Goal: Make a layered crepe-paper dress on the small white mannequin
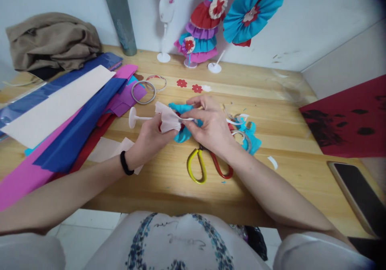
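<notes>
My left hand is closed around a piece of gathered white crepe paper and the doll figure under it, whose white stand points to the left. My right hand pinches the narrow end of that white paper between thumb and fingers. Blue crepe ruffles show below and behind the hands, with a bit of dark red between them. Just under my right hand lie scissors with one yellow and one red handle. Their blades are hidden.
Crepe sheets in several colours are stacked at left. Tape rolls and red paper flowers lie behind the hands. Blue scraps are at right, a phone farther right. Dressed figures, a bare stand figure and a bottle stand along the wall.
</notes>
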Action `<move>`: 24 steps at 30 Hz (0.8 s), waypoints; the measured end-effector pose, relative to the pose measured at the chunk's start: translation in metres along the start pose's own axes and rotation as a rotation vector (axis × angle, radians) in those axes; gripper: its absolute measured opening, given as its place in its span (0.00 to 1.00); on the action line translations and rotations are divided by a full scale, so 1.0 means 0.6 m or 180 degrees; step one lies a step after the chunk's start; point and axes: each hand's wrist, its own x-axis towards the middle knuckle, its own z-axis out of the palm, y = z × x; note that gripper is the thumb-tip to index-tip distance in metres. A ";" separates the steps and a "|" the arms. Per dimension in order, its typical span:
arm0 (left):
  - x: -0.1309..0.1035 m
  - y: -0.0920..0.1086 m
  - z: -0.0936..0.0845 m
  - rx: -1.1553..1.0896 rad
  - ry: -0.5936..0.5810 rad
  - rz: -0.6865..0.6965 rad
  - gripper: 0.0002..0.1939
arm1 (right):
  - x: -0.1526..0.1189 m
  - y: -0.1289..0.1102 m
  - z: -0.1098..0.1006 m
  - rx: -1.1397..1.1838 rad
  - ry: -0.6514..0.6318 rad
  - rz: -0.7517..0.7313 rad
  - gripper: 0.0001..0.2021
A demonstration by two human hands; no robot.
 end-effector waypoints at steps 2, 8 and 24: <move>-0.004 0.007 0.000 -0.0367 -0.0063 -0.0226 0.17 | 0.005 0.006 0.002 0.0013 0.0056 -0.0104 0.08; -0.002 0.011 0.006 -0.1235 -0.0028 -0.0523 0.22 | 0.016 0.022 0.014 0.0177 0.0061 -0.0162 0.08; -0.011 -0.023 0.008 -0.0990 0.0337 -0.0500 0.35 | 0.025 0.029 0.045 0.0312 -0.0057 -0.0183 0.10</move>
